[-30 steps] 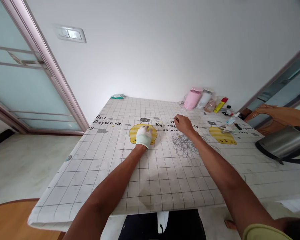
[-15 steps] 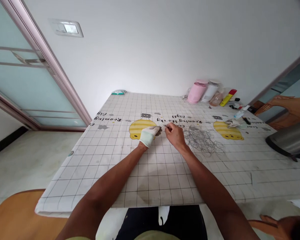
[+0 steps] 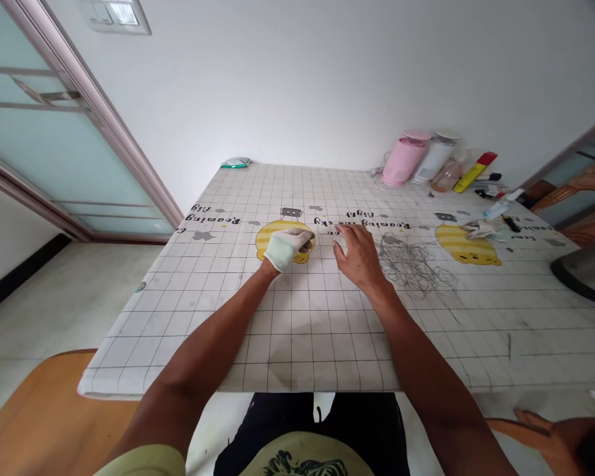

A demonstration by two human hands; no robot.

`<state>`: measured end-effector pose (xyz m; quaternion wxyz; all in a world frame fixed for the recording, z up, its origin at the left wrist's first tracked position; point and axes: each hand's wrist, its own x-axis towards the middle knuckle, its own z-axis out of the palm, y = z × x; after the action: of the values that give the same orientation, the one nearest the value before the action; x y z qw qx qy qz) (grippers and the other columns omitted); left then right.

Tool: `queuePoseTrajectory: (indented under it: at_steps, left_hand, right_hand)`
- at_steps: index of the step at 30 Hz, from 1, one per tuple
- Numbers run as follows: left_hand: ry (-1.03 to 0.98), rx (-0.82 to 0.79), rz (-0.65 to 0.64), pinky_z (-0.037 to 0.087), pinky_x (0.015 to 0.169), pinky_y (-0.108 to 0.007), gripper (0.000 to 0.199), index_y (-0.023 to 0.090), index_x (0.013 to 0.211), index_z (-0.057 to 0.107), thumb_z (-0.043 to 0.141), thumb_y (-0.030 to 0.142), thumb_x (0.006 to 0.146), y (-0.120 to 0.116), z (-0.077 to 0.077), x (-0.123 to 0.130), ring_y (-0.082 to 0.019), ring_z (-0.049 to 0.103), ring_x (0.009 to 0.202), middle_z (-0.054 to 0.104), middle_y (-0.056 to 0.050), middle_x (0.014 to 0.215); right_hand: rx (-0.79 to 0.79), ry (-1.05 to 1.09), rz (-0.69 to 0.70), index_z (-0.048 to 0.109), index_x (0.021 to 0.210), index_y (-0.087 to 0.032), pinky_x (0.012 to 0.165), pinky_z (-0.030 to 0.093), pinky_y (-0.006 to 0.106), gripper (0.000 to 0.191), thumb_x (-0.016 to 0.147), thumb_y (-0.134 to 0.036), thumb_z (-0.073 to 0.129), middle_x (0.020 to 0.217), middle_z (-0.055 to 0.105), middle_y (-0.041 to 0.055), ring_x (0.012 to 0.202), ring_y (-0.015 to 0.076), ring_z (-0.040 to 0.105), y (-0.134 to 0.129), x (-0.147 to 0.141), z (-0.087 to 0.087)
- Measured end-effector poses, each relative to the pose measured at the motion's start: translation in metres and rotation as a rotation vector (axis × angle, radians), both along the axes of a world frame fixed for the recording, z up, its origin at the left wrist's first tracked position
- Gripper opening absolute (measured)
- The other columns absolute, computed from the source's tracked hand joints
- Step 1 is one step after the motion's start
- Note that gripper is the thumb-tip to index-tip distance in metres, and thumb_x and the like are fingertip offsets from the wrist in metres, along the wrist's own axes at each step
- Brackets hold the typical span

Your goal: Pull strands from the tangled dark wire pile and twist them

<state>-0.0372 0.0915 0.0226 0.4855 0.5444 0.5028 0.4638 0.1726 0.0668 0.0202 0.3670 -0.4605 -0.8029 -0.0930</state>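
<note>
My left hand (image 3: pixel 288 247), in a pale glove with grey fingertips, is held closed over the yellow bear print of the tablecloth (image 3: pixel 307 317). Its fingertips are pinched together, and whatever they hold is too small to make out. To its right, my right hand (image 3: pixel 357 254) is bare, its thumb and fingers apart with nothing between them. Just right of that hand lies a loose tangle of thin dark wire or thread (image 3: pixel 414 266) on the cloth. The two hands do not touch.
At the back right stand a pink cylinder (image 3: pixel 404 158), a white cylinder (image 3: pixel 435 158), a bottle (image 3: pixel 447 176) and a yellow-red box (image 3: pixel 475 173). A crumpled glove (image 3: pixel 486 229) lies nearer. A metal vessel (image 3: pixel 590 268) sits at the right edge, a green-white packet (image 3: pixel 236 162) back left.
My right hand has opened from a pinch and moved right, away from my left hand. My left hand stays closed, slightly farther left. The camera view has shifted a little.
</note>
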Motion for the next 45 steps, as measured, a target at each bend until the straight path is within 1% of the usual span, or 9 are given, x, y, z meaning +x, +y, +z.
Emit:
queuePoseTrajectory:
  at_steps: [2, 5, 9, 13, 17, 23, 31, 38, 45]
  left_hand:
    - [0.019, -0.006, -0.054, 0.055, 0.067, -0.024, 0.019, 0.018, 0.082, 0.079, 0.068, 0.033, 0.087, -0.001, 0.001, 0.001, -0.015, 0.068, 0.071, 0.076, -0.005, 0.080]
    - [0.036, -0.010, -0.142, 0.052, 0.062, -0.024, 0.019, 0.018, 0.076, 0.076, 0.067, 0.031, 0.087, 0.000, 0.001, -0.001, -0.015, 0.065, 0.068, 0.072, -0.005, 0.074]
    - [0.097, -0.005, -0.237, 0.049, 0.059, -0.024, 0.018, 0.016, 0.078, 0.076, 0.067, 0.028, 0.087, 0.004, 0.002, -0.012, -0.013, 0.059, 0.064, 0.067, -0.004, 0.067]
    - [0.203, -0.034, -0.259, 0.045, 0.055, -0.024, 0.016, 0.016, 0.077, 0.077, 0.069, 0.027, 0.085, 0.010, 0.004, -0.025, -0.012, 0.055, 0.059, 0.063, -0.003, 0.063]
    - [0.265, -0.043, -0.271, 0.042, 0.052, -0.023, 0.018, 0.016, 0.078, 0.078, 0.068, 0.029, 0.085, 0.017, -0.002, -0.029, -0.011, 0.054, 0.057, 0.064, -0.003, 0.063]
    - [0.239, -0.039, -0.284, 0.041, 0.051, -0.023, 0.016, 0.016, 0.077, 0.078, 0.068, 0.028, 0.084, 0.022, -0.012, -0.027, -0.011, 0.053, 0.056, 0.063, -0.003, 0.062]
    - [0.255, -0.070, -0.326, 0.041, 0.050, -0.026, 0.015, 0.016, 0.078, 0.078, 0.066, 0.023, 0.084, 0.021, -0.007, -0.029, -0.013, 0.053, 0.055, 0.064, -0.005, 0.064]
    - [0.199, -0.048, -0.311, 0.042, 0.053, -0.023, 0.016, 0.017, 0.077, 0.078, 0.069, 0.027, 0.086, 0.017, -0.004, -0.028, -0.011, 0.053, 0.057, 0.062, -0.003, 0.062]
    - [0.204, -0.042, -0.315, 0.043, 0.053, -0.022, 0.017, 0.016, 0.078, 0.077, 0.067, 0.026, 0.087, 0.016, -0.006, -0.029, -0.011, 0.054, 0.057, 0.063, -0.002, 0.062]
  right_hand:
    - [-0.098, -0.036, 0.046, 0.062, 0.137, -0.016, 0.105, 0.047, 0.050, 0.035, 0.104, -0.021, 0.052, 0.118, 0.073, 0.0151, 0.114, 0.0307, 0.064, 0.003, 0.000, -0.008]
    - [-0.213, -0.066, 0.098, 0.065, 0.138, -0.017, 0.096, 0.051, 0.044, 0.036, 0.108, -0.021, 0.046, 0.109, 0.076, 0.0119, 0.099, 0.0264, 0.068, 0.004, -0.001, -0.020]
    - [-0.240, -0.055, 0.184, 0.068, 0.140, -0.020, 0.082, 0.052, 0.035, 0.039, 0.109, -0.022, 0.044, 0.099, 0.077, 0.0079, 0.088, 0.0218, 0.068, 0.004, -0.001, -0.029]
    - [-0.199, -0.022, 0.237, 0.072, 0.137, -0.021, 0.074, 0.049, 0.033, 0.040, 0.106, -0.017, 0.046, 0.095, 0.078, 0.0076, 0.080, 0.0200, 0.067, 0.002, -0.003, -0.029]
    - [-0.215, -0.005, 0.253, 0.076, 0.131, -0.023, 0.069, 0.046, 0.031, 0.042, 0.102, -0.014, 0.048, 0.091, 0.078, 0.0059, 0.075, 0.0181, 0.066, -0.002, -0.006, -0.026]
    - [-0.305, 0.029, 0.203, 0.075, 0.130, -0.021, 0.063, 0.043, 0.028, 0.036, 0.104, -0.026, 0.051, 0.078, 0.075, 0.0034, 0.061, 0.0155, 0.060, -0.007, -0.012, -0.024]
    - [-0.324, 0.084, 0.235, 0.080, 0.119, -0.023, 0.067, 0.048, 0.029, 0.034, 0.106, -0.031, 0.049, 0.078, 0.076, 0.0035, 0.063, 0.0164, 0.064, -0.007, -0.016, -0.028]
    - [-0.330, 0.117, 0.195, 0.078, 0.116, -0.021, 0.061, 0.044, 0.028, 0.032, 0.105, -0.032, 0.050, 0.068, 0.071, 0.0018, 0.055, 0.0157, 0.060, -0.009, -0.017, -0.029]
    - [-0.260, 0.118, 0.190, 0.079, 0.115, -0.021, 0.063, 0.045, 0.028, 0.031, 0.104, -0.029, 0.052, 0.078, 0.077, 0.0043, 0.059, 0.0159, 0.063, -0.006, -0.016, -0.033]
